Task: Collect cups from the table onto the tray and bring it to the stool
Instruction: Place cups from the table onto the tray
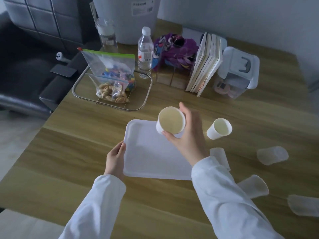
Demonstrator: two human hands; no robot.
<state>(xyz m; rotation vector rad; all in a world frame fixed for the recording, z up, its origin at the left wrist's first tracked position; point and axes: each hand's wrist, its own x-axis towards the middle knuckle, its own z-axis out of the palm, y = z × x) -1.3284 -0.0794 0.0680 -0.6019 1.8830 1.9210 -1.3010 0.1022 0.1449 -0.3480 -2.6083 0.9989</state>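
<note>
One white paper cup (pixel 170 120) sits in the grip of the right hand (pixel 187 135), thumb and fingers closed round its wall below the rim, held tilted above the far right corner of the white tray (pixel 148 154), its open mouth turned towards the camera. Opposite, the left hand (pixel 115 156) is clamped on the tray's near left edge, thumb on top of the rim, steadying it on the wooden bench (pixel 86 152). Nothing yet stands on the tray. Just right of the held cup a second paper cup (pixel 219 129) lies tipped on the bench, and at least four translucent plastic cups (pixel 272 155) lie on their sides further right and nearer, one partly hidden behind the right sleeve (pixel 229 195). A wire basket (pixel 146 94) with bagged items and a water bottle (pixel 145 52) stand beyond the tray. Judged from here, the risks are plain: a tilted cup set down on the raised rim could topple, the sleeve could sweep the light cups off the bench, and loose empties may slide during the carry to the stool, which is not in view
</note>
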